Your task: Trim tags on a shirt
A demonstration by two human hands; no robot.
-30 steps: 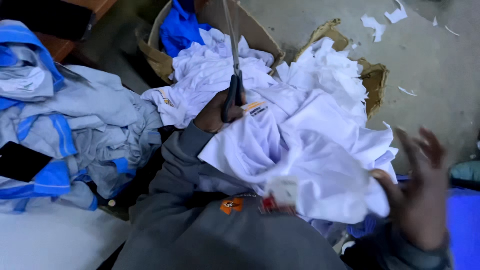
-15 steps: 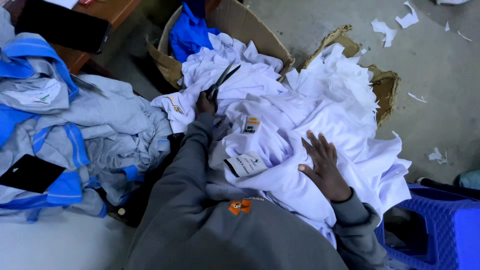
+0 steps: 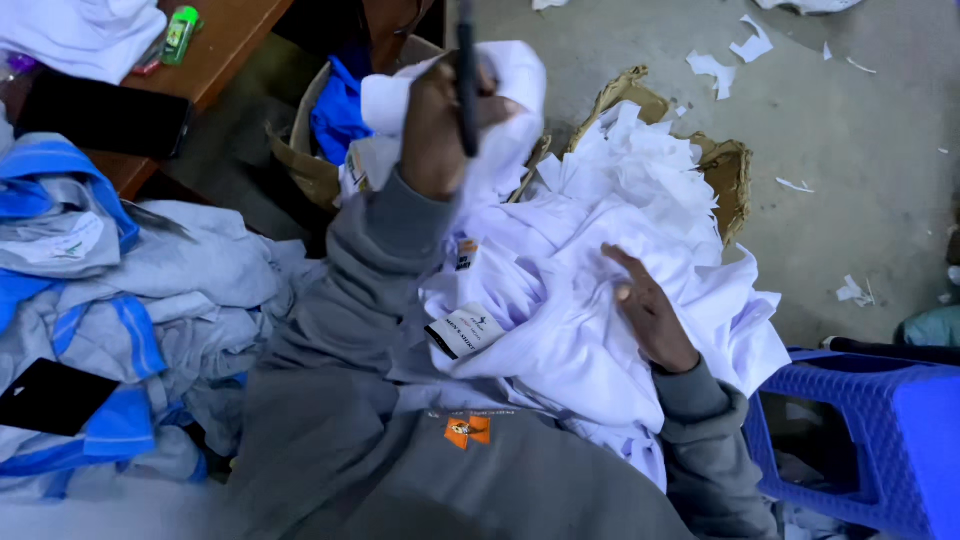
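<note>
The work in hand appears to be the trimming or checking of white garments, and it looks to be at a middle stage: a heap of white garments (image 3: 600, 300) lies across the person's lap and spills toward a torn cardboard box (image 3: 725, 170), while a separate pile of grey and blue garments (image 3: 130, 300) sits at the person's left side, well apart from the white heap. Paper scraps (image 3: 745, 45) are scattered on the concrete floor (image 3: 860, 200). Which pile is finished cannot be told from this view. The left hand (image 3: 440, 125) is raised above the box, closed around a dark slender tool (image 3: 466, 70), possibly scissors, though the view is too blurred to confirm, and it also gathers a fold of white cloth (image 3: 510, 90) lifted clear of the heap. The right hand (image 3: 650, 315) rests flat on the white heap, fingers spread and slightly curled, pressing the fabric down and holding nothing. A white tag with a dark edge (image 3: 465, 330) lies on the heap between the two forearms. A blue plastic stool (image 3: 880, 430) stands to the right.
</note>
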